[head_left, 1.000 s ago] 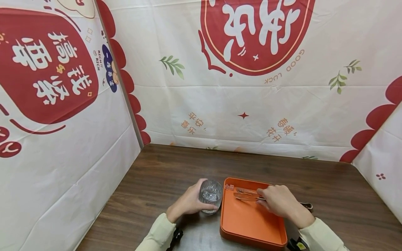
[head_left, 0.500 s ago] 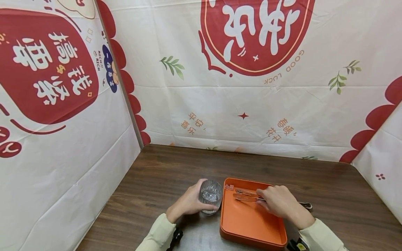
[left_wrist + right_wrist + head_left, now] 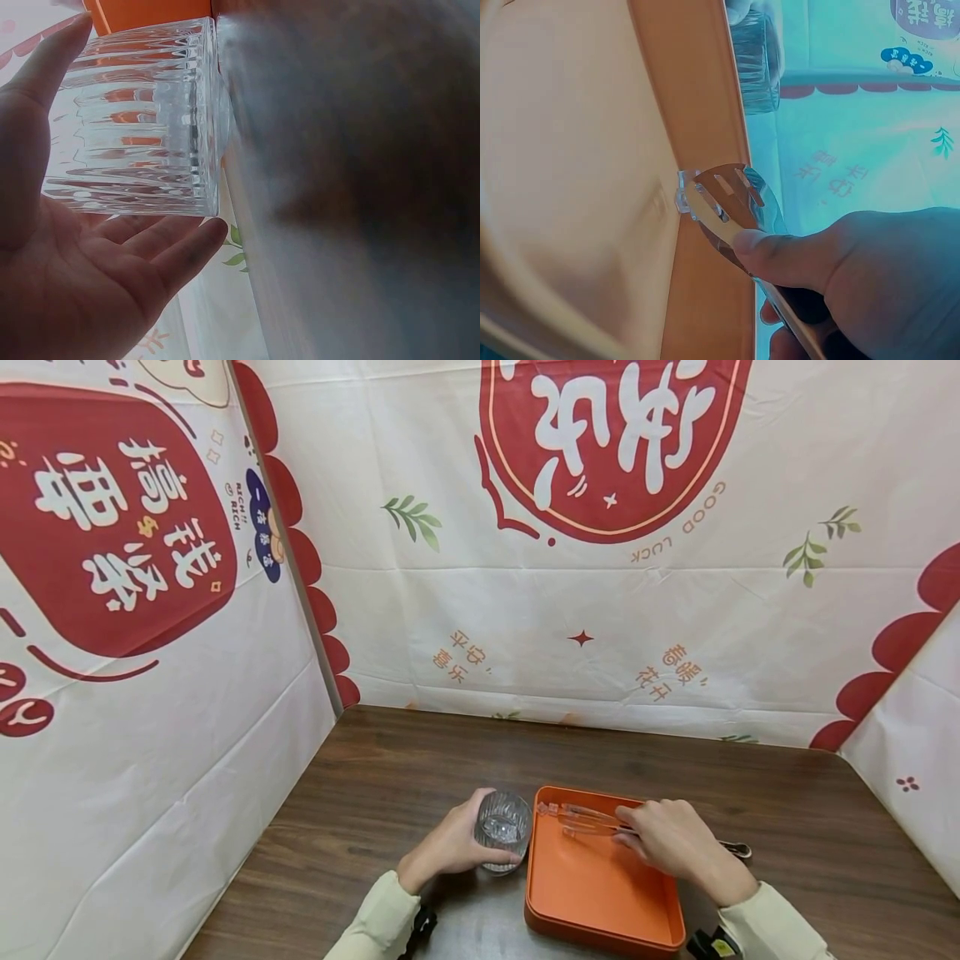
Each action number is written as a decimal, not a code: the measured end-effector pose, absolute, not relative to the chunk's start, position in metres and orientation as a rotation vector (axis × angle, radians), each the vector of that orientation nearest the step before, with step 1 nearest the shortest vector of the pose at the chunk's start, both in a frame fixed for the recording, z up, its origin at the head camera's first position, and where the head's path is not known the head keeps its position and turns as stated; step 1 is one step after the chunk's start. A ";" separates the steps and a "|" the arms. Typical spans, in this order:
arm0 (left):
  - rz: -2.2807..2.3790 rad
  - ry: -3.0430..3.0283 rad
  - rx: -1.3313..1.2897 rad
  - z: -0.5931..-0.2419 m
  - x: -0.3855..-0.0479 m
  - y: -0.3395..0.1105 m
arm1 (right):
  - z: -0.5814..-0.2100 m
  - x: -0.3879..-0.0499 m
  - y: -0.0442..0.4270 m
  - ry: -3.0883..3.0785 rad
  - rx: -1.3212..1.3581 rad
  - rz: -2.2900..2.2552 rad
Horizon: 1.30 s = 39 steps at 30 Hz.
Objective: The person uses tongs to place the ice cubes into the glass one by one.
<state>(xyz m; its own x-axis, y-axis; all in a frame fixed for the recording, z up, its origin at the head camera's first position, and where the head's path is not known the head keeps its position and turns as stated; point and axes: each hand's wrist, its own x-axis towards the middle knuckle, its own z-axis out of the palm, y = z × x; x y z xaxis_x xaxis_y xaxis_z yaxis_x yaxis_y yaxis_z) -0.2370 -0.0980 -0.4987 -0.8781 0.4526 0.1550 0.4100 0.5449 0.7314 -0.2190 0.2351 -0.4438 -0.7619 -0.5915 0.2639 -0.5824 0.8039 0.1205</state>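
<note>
My left hand [image 3: 453,837] holds a clear ribbed glass [image 3: 501,831] that stands upright on the table, left of an orange tray [image 3: 600,893]. In the left wrist view the thumb and fingers lie around the glass [image 3: 142,127]; something clear shows inside its base. My right hand [image 3: 671,843] grips metal tongs [image 3: 588,820] over the tray's far part. In the right wrist view the slotted head of the tongs [image 3: 731,199] is right by small clear cubes [image 3: 682,191] in the tray corner. Whether the tongs touch the cubes, I cannot tell.
The brown wood-grain table [image 3: 420,752] extends behind and to both sides of the tray. Printed white cloth [image 3: 600,610] hangs at the back, left and right. The tray has a raised rim [image 3: 528,893] next to the glass.
The tongs have shifted slightly toward the back of the tray, and their tips are nearer the clear cubes. My left hand and the glass have stayed in place.
</note>
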 end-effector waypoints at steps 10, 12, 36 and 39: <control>1.246 2.726 0.761 -0.499 -0.237 -0.098 | -0.442 -0.219 0.235 -2.712 0.885 -0.034; 1.247 2.725 0.762 -0.499 -0.237 -0.098 | -0.441 -0.219 0.235 -2.706 0.885 -0.036; 1.254 2.727 0.768 -0.499 -0.236 -0.097 | -0.423 -0.216 0.237 -2.608 0.885 -0.006; 1.254 2.729 0.773 -0.499 -0.236 -0.097 | -0.421 -0.214 0.237 -2.596 0.891 -0.002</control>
<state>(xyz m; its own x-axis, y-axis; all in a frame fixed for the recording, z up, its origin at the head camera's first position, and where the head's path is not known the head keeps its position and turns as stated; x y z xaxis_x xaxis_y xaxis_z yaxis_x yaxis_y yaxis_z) -0.2363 -0.0971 -0.4990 -0.8751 0.4547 0.1659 0.4221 0.5491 0.7213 -0.2144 0.2371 -0.4206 -0.7196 -0.5907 0.3651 -0.5900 0.7973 0.1271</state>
